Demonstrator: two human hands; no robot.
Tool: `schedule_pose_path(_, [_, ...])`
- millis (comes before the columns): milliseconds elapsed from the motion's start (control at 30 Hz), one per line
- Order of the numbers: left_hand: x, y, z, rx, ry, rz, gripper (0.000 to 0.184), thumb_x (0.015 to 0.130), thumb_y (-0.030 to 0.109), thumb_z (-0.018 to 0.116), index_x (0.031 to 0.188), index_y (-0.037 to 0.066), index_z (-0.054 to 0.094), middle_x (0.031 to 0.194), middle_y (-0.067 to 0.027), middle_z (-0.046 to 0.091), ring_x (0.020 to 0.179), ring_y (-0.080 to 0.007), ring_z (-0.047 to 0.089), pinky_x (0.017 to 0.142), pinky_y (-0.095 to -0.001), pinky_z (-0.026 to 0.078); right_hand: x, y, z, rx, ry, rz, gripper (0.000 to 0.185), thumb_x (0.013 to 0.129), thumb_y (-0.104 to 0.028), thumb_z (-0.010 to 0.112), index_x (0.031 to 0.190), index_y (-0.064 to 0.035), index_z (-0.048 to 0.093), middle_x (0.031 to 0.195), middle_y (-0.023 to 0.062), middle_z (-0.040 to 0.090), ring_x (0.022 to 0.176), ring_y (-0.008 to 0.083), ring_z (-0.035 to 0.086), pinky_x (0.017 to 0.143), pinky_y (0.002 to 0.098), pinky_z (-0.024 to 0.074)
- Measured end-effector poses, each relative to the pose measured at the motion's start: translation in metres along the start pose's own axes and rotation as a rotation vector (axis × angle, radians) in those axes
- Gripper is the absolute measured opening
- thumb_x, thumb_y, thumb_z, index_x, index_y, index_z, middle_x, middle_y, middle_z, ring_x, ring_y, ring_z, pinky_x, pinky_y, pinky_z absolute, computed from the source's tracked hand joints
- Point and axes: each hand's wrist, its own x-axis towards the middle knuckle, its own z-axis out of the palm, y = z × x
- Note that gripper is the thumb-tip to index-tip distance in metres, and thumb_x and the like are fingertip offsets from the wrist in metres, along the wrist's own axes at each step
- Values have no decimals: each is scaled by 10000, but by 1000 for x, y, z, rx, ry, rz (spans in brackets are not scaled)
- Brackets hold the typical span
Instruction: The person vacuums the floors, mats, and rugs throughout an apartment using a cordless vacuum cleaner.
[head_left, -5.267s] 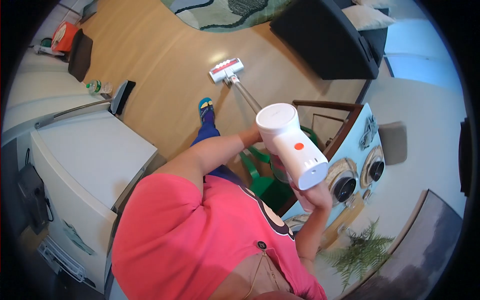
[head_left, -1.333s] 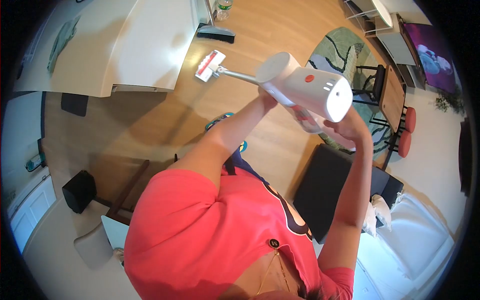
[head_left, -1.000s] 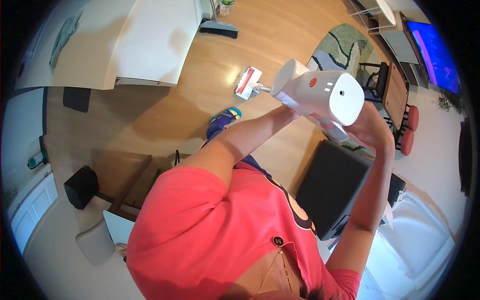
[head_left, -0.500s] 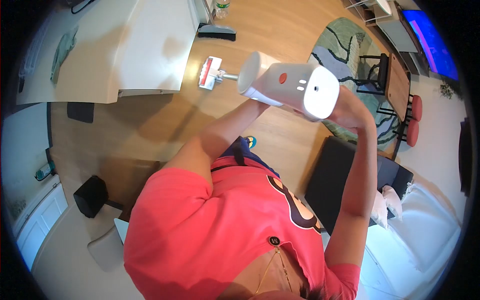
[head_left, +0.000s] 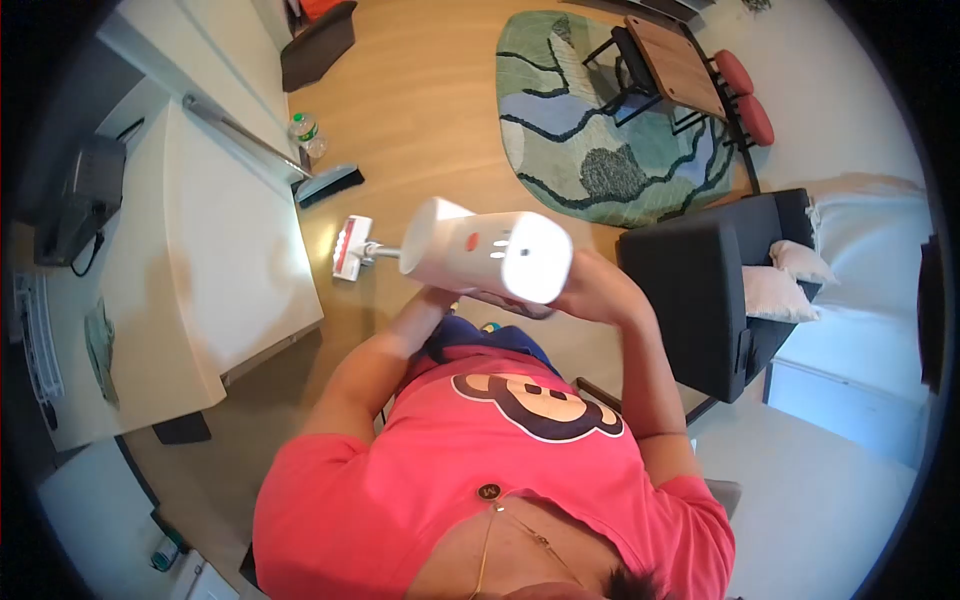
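Note:
A white cordless stick vacuum cleaner with a red button spans the space in front of my chest. My right hand is wrapped round its handle, behind the body, with the fingers partly hidden. My left hand holds it from below near the front; the body covers most of its fingers. A metal tube runs left to the white and red floor head, which rests on the wooden floor below the broom's bristles.
A broom leans by the white cabinet, with plastic bottles beside it. Ahead lies a green patterned rug with a wooden table. A dark sofa stands on the right.
The view has turned right: rug, sofa, broom and cabinet appear further left or lower. The vacuum cleaner and both hands sit lower and further left in view, the grip unchanged.

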Motion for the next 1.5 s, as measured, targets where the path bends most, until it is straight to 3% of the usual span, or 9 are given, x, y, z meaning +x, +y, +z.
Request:
schedule_pose_path(67, [13,-19,19,24,-46,-42,322,886,241,465,1149,57,494,1131,-90,544,1002,-198,541,856,-346,457,-33,3,-9,96,143,31,331,706,-186,647,978,-6,594,847,185,635,786,315,628,690,361,490])
schedule_pose_path(233, [47,-71,67,103,-137,-99,283,873,203,491,1108,49,532,1084,-86,576,953,-186,567,814,-331,479,-110,25,-25,239,386,60,532,656,-45,720,1142,3,508,1066,107,592,976,184,554,854,312,420])
schedule_pose_path(433, [123,-156,89,87,-32,-296,227,867,153,481,1024,38,598,979,-83,635,844,-182,622,718,-313,522,-134,82,-10,376,590,187,538,673,-38,687,1171,-8,486,1142,105,544,1023,198,528,864,325,417])
schedule_pose_path(567, [163,-188,62,525,-197,-144,230,854,140,509,1042,39,595,991,-81,633,856,-182,620,726,-305,517,-114,134,-1,448,550,219,539,698,-11,629,1213,-26,470,1197,112,515,1071,207,510,894,335,403])
schedule_pose_path(667, [179,-158,89,760,-262,-151,243,855,150,513,1055,39,592,1007,-82,627,872,-182,617,735,-304,512,-86,167,12,815,680,243,471,705,-17,631,1157,-16,499,1038,94,570,908,161,571,690,289,484])
schedule_pose_path(800, [198,-141,130,361,89,-507,270,853,187,520,1063,30,585,1002,-94,624,866,-196,617,734,-307,509,-75,183,-23,770,527,460,481,707,-93,657,1153,-5,499,1078,134,568,995,225,538,831,337,425])
schedule_pose_path(967, [241,-139,148,336,284,-602,317,871,275,458,1032,31,582,953,-108,624,846,-217,620,723,-352,517,-43,218,-67,807,442,595,391,709,-88,646,1059,28,514,772,91,592,632,168,571,551,313,462])
schedule_pose_path(1067, [276,-142,103,340,235,-831,353,886,308,375,990,47,588,941,-112,623,835,-222,625,701,-385,520,-6,225,-73,1042,600,556,314,729,-94,627,990,44,517,651,51,540,479,110,485,420,278,392])
schedule_pose_path(1500, [471,-77,-24,368,189,-765,340,866,306,416,1000,32,567,922,-116,617,813,-219,616,648,-386,505,201,172,-144,956,511,745,223,769,-188,636,847,13,580,566,51,535,468,129,507,438,298,404])
